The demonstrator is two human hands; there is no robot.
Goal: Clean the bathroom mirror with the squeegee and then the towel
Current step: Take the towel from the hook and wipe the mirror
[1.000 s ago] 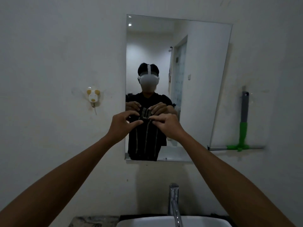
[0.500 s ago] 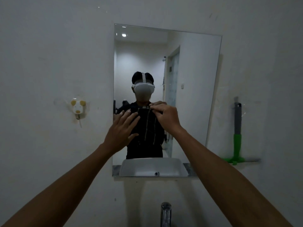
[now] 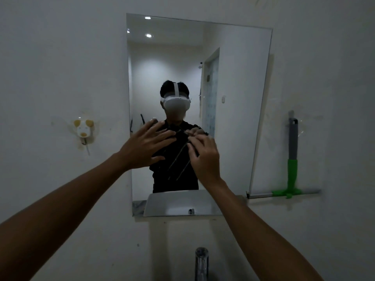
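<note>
The rectangular mirror (image 3: 233, 98) hangs on the white wall above the sink. A dark towel with pale stripes (image 3: 178, 159) is held up against the glass at its middle. My right hand (image 3: 205, 157) pinches the towel's upper corner. My left hand (image 3: 146, 148) is spread flat with fingers apart on the towel's left side. The squeegee (image 3: 292, 167), grey handle with green lower part and a horizontal blade, hangs on the wall right of the mirror, away from both hands.
A small white and yellow animal-shaped hook (image 3: 83, 129) sticks to the wall left of the mirror. A chrome faucet (image 3: 201, 262) rises at the bottom centre. The mirror reflects a person with a headset and the white sink.
My left hand let go of the towel's top edge and opened flat against it. The towel now hangs slanted from my right hand. The view tilted upward, then closer.
</note>
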